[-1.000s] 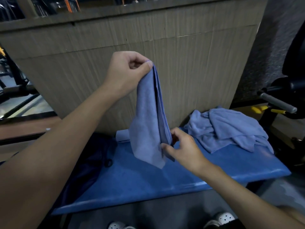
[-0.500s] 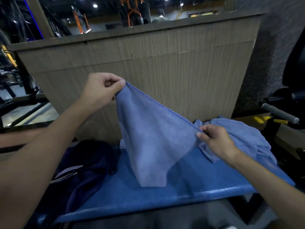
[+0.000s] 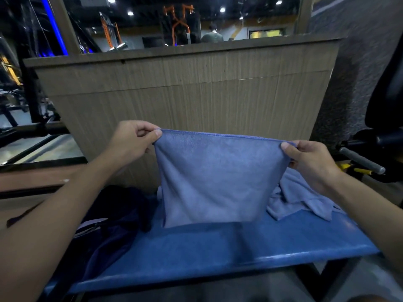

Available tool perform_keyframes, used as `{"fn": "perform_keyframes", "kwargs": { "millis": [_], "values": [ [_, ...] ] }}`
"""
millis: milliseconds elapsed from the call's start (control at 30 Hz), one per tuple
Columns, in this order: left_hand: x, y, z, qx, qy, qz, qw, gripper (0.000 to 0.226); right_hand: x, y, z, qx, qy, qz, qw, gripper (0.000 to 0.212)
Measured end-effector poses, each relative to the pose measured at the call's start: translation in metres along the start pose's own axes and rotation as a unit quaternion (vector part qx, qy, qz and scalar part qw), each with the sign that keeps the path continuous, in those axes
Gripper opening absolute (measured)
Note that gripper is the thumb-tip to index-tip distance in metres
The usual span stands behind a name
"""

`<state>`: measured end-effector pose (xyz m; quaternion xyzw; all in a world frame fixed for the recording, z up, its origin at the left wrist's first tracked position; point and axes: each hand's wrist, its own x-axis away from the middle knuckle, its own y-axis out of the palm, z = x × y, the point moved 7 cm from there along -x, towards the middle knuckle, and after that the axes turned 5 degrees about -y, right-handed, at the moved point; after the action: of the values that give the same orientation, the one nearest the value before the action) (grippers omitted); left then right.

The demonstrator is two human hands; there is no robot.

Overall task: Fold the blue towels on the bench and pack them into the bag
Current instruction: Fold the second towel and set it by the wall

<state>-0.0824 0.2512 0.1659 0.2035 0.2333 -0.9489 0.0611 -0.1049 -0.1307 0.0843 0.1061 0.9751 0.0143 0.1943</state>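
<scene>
A blue towel [image 3: 216, 179] hangs spread flat above the blue bench [image 3: 229, 249], its top edge stretched level between my hands. My left hand [image 3: 133, 142] pinches the top left corner. My right hand [image 3: 309, 162] pinches the top right corner. The towel's lower edge hangs just over the bench pad. A crumpled heap of more blue towels [image 3: 298, 199] lies on the bench at the right, partly hidden behind the held towel and my right hand. A dark navy bag [image 3: 113, 219] slumps on the bench's left end, below my left forearm.
A wood-grain partition [image 3: 192, 94] rises right behind the bench. A black machine with a grey handle bar [image 3: 359, 160] stands at the right. Gym racks and floor [image 3: 39, 149] lie to the left beyond a low ledge.
My right hand slid along the towel's edge to its other corner and rose. My left hand dropped level with it, so the towel went from a hanging fold to spread wide.
</scene>
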Motion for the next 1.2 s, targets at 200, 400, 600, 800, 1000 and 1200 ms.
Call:
{"fn": "perform_keyframes", "kwargs": {
  "millis": [200, 400, 600, 800, 1000, 1200],
  "values": [
    [0.013, -0.003, -0.020, 0.027, -0.035, -0.019, 0.999, 0.015, 0.001, 0.005, -0.014, -0.026, 0.015, -0.026, 0.999, 0.019],
    [0.033, -0.003, -0.048, 0.073, -0.126, -0.063, 0.987, 0.006, 0.006, 0.001, -0.023, 0.050, -0.004, -0.034, 0.998, 0.019],
    [0.054, 0.008, -0.074, 0.167, -0.234, -0.145, 0.947, 0.018, 0.013, -0.006, -0.005, 0.128, 0.074, -0.097, 0.984, 0.020],
    [0.045, 0.025, -0.099, 0.162, -0.256, -0.129, 0.944, 0.006, 0.010, 0.007, 0.023, 0.107, 0.136, -0.086, 0.981, 0.010],
    [0.008, 0.024, -0.102, 0.173, -0.185, -0.042, 0.966, 0.007, -0.025, 0.019, 0.037, 0.113, 0.050, -0.027, 0.992, 0.023],
    [0.022, 0.023, -0.093, 0.154, -0.111, -0.021, 0.982, 0.008, -0.023, 0.019, 0.039, 0.096, 0.017, -0.027, 0.995, 0.021]
  ]
}}
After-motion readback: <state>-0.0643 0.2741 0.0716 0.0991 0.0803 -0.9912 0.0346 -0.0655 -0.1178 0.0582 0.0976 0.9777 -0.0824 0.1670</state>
